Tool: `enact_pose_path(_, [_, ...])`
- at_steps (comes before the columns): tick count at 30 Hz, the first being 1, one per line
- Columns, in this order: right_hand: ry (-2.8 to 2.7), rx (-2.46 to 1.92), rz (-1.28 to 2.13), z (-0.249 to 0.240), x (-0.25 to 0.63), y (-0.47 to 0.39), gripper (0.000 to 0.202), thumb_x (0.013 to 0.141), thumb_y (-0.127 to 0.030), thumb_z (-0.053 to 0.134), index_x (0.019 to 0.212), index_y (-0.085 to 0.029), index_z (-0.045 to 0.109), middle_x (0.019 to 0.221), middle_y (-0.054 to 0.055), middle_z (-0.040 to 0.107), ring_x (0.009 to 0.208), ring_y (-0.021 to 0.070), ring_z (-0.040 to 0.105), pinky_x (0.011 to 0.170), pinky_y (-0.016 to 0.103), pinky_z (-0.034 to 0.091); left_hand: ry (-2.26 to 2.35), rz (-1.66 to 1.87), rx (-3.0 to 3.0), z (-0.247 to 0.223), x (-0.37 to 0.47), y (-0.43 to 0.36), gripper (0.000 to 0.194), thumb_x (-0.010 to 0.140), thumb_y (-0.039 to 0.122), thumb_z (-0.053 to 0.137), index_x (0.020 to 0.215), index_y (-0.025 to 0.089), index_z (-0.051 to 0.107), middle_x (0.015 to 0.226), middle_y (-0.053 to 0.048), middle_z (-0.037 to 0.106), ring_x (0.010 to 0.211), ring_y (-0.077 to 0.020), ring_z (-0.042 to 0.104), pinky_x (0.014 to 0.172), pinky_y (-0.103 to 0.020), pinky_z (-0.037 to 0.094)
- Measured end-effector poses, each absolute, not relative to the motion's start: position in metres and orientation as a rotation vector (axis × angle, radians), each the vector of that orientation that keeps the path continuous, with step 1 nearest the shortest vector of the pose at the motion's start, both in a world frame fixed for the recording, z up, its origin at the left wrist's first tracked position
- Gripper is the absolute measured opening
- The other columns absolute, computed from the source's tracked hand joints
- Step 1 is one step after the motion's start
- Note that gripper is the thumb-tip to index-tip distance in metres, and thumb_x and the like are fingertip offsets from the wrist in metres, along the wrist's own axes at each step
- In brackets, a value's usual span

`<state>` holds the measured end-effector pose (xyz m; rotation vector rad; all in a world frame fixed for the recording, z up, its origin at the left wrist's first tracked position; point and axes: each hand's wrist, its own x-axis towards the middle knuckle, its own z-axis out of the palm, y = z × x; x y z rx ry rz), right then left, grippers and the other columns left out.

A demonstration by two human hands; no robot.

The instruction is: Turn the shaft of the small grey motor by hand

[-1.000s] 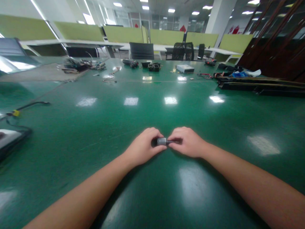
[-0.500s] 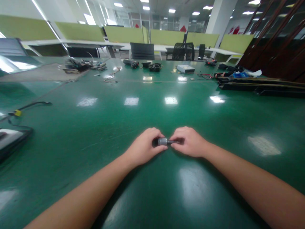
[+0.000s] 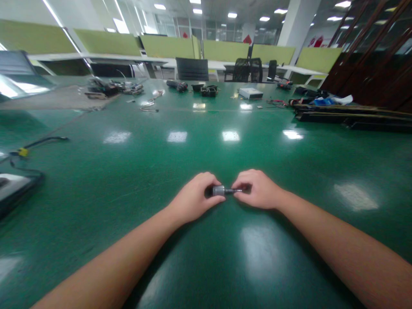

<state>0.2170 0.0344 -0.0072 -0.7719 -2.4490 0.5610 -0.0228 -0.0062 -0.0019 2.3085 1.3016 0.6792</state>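
Observation:
Just above the green tabletop, a short grey metal cylinder with a thin dark shaft [image 3: 218,190] lies level between my hands; I cannot tell its exact kind. My left hand [image 3: 193,196] is closed around the cylinder, thumb on the near side and fingers on the far side. The shaft points right, where my right hand [image 3: 257,189] pinches its end between thumb and fingers. Part of the shaft shows between the two hands. The cylinder's left end is in shadow inside my left palm.
On the left lies a grey-and-black device [image 3: 14,189] with a dark cable [image 3: 38,143]. Along the far edge are a white box [image 3: 250,93], black plastic parts [image 3: 209,90] and tangled wires [image 3: 149,105]. Long black strips [image 3: 350,115] lie at far right.
My right hand has shifted slightly to the right along the shaft, and a little more of the shaft shows. The left hand keeps its hold, nearly unmoved.

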Motion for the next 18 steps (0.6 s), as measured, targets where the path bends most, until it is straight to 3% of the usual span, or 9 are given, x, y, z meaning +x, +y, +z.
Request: enact_pose_path(18, [-2.426, -0.918, 0.585, -0.0067, 0.2267, 0.0422, 0.008, 0.072, -0.013, 0.068, 0.078, -0.017, 0.072, 0.069, 0.000, 0.066, 0.060, 0.0114, 0.057, 0.059, 0.023, 0.043, 1.363, 0.670, 2.264, 0.0011, -0.0265, -0.0058, 0.020, 0.085, 0.034, 0.071, 0.097, 0.020, 0.063, 0.096, -0.003, 0.064, 0.088, -0.0217, 0.061, 0.081, -0.035, 0.048])
